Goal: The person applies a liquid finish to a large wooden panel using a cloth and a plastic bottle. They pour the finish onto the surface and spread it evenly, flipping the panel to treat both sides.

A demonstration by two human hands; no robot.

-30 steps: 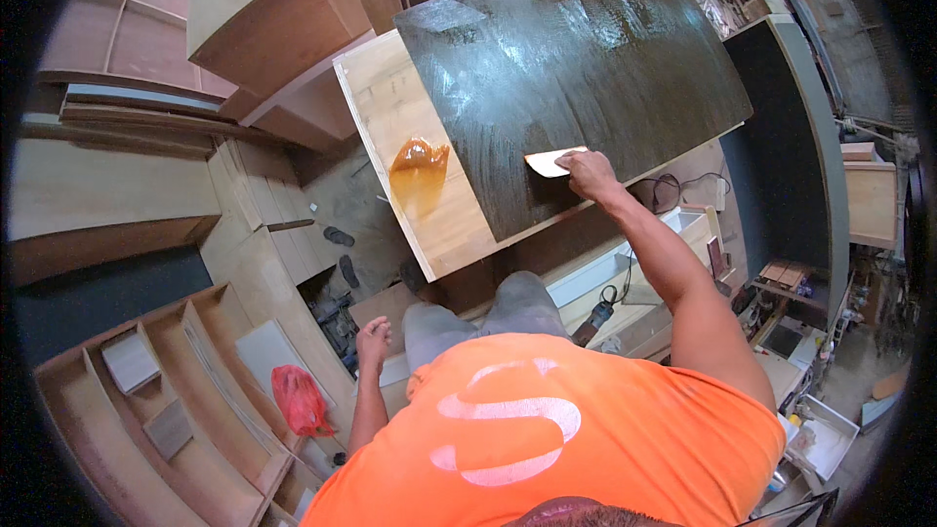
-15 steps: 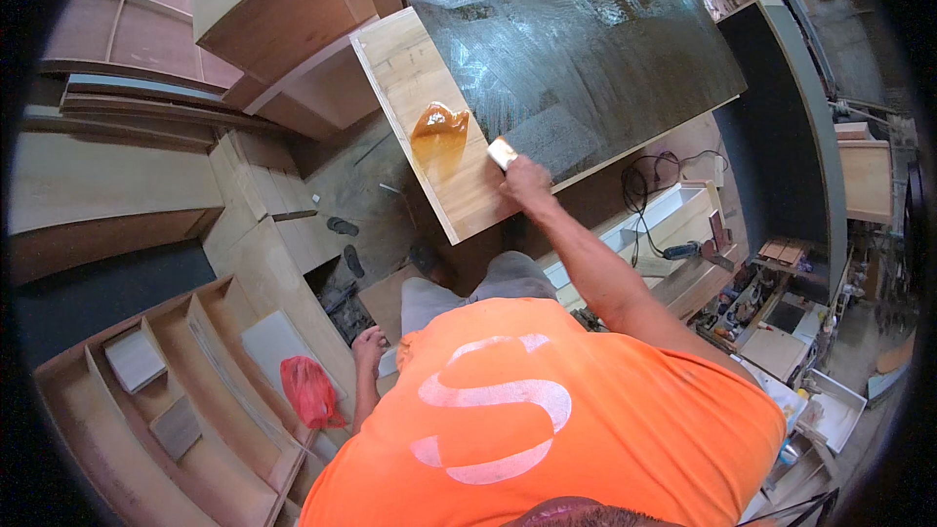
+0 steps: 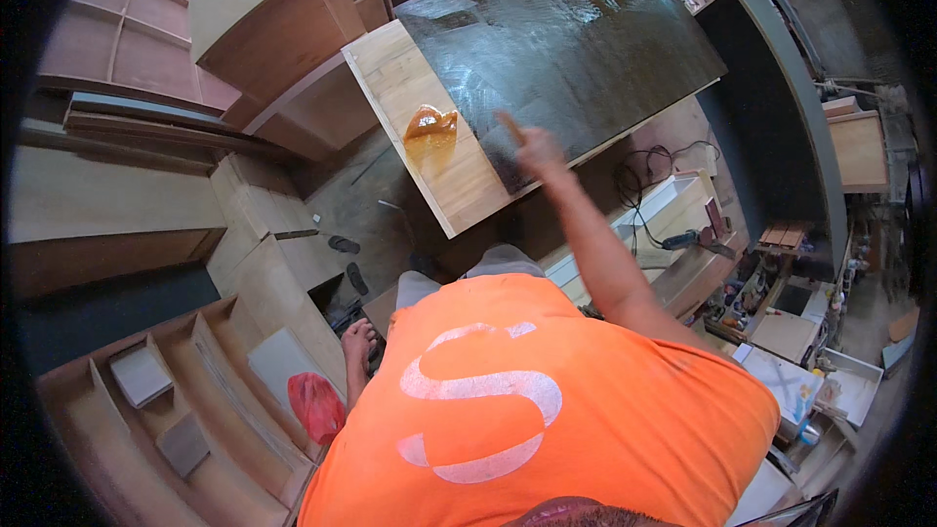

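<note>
Your right hand (image 3: 535, 148) is out over the wooden board (image 3: 429, 98), near its front edge, where bare wood meets the dark glossy coated area (image 3: 576, 39). Fingers closed on a thin light scraper (image 3: 509, 127), blurred. An amber glue puddle (image 3: 429, 125) sits on the bare strip, left of that hand. Your left hand (image 3: 357, 340) hangs low, fingers loosely spread, near a red bag (image 3: 314, 402).

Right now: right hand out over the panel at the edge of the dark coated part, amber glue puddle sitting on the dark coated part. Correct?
Not quite. In the head view the amber glue puddle lies on the bare light wood strip, left of the dark coated part, not on it. The rest holds: the right hand is out over the panel at the edge of the dark coated part.
</note>
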